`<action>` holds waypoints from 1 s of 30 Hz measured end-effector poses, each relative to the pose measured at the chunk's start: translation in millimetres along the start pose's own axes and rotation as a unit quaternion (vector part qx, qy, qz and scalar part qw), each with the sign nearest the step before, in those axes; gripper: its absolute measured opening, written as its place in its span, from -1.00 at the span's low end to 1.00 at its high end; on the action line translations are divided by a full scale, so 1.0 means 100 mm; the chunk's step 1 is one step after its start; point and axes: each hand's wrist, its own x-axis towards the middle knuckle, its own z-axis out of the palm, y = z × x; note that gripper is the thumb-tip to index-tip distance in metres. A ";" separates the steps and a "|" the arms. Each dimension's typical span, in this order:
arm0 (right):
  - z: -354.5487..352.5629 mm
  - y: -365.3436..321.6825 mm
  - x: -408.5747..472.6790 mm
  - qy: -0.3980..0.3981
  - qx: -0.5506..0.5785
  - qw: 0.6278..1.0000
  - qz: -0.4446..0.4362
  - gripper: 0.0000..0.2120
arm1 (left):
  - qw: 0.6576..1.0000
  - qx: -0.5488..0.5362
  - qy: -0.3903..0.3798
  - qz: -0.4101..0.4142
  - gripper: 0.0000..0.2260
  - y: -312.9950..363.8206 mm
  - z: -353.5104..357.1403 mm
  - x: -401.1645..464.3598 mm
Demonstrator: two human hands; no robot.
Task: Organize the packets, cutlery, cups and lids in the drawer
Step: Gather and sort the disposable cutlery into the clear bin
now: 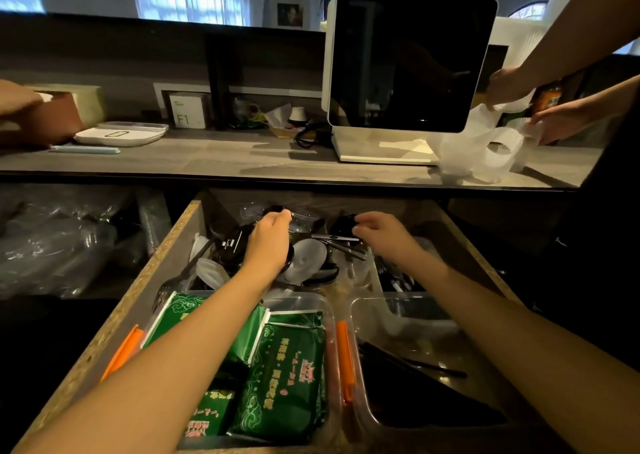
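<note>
Reaching into drawer: both hands sit at the far end of the open drawer (166, 256), in the middle of the frame.
Left fingers: curled together, tips pinching a small dark lid (277, 209) at the back of the pile.
Left hand (268, 242): knuckles up, over a black container (232, 245) and a frosted lid (310, 258).
Right fingers: bent downward over a small black cup (344, 223); whether they grip it cannot be told.
Right hand (382, 233): just above loose black cutlery (341, 242) lying across the pile.
Fork (180, 277): black, leaning along the drawer's left side.
Packets (287, 377): green, stacked in a clear tub (329, 311) at lower centre, under the left forearm.
Orange clips (344, 360): one on each side of that tub.
Second tub (398, 318): clear, lower right, with dark straws (415, 363) in it.
Counter (207, 157): above the drawer, holding a white-framed screen (410, 60) and a white tray (119, 135).
Another person's hands (554, 121): upper right, holding clear plastic cups (502, 148).
</note>
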 end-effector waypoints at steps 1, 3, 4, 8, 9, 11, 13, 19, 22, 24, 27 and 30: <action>0.06 -0.04 0.04 -0.018 -0.034 0.999 -0.010 -0.60 | 1.000 -0.002 -0.002 0.002 -0.70 -0.02 -0.01 0.03; 0.18 -0.06 0.16 -0.040 -0.097 0.994 -0.021 -0.58 | 1.000 0.010 -0.009 0.005 -0.69 -0.06 -0.03 0.07; 0.23 -0.05 0.23 -0.046 -0.126 0.991 -0.023 -0.57 | 1.000 0.022 -0.018 0.001 -0.66 -0.08 -0.04 0.09; 0.42 0.04 0.45 -0.105 -0.217 0.971 -0.009 -0.50 | 0.997 0.055 -0.048 -0.033 -0.51 -0.21 -0.08 0.20; 0.46 0.07 0.48 -0.116 -0.254 0.960 -0.010 -0.50 | 0.996 0.059 -0.049 -0.038 -0.50 -0.23 -0.08 0.22; 0.53 0.11 0.53 -0.120 -0.342 0.931 -0.034 -0.56 | 0.996 0.062 -0.044 -0.043 -0.50 -0.24 -0.10 0.25; 0.56 0.12 0.56 -0.121 -0.392 0.911 -0.050 -0.64 | 0.996 0.064 -0.036 -0.040 -0.52 -0.24 -0.10 0.26; 0.53 0.11 0.52 -0.137 -0.386 0.909 -0.076 -0.73 | 0.997 0.064 -0.026 -0.038 -0.57 -0.19 -0.11 0.21; 0.43 0.07 0.47 -0.103 -0.414 0.900 -0.086 -0.77 | 0.997 0.064 -0.029 -0.040 -0.59 -0.15 -0.12 0.18; 0.35 0.07 0.45 -0.084 -0.405 0.906 -0.087 -0.79 | 0.997 0.060 -0.034 -0.042 -0.60 -0.14 -0.11 0.16; 0.22 0.01 0.43 -0.057 -0.365 0.926 -0.079 -0.82 | 0.996 0.060 -0.042 -0.043 -0.59 -0.11 -0.11 0.12; 0.09 -0.10 0.41 -0.047 -0.321 0.943 -0.071 -0.81 | 0.997 0.047 -0.044 -0.037 -0.62 -0.07 -0.11 0.08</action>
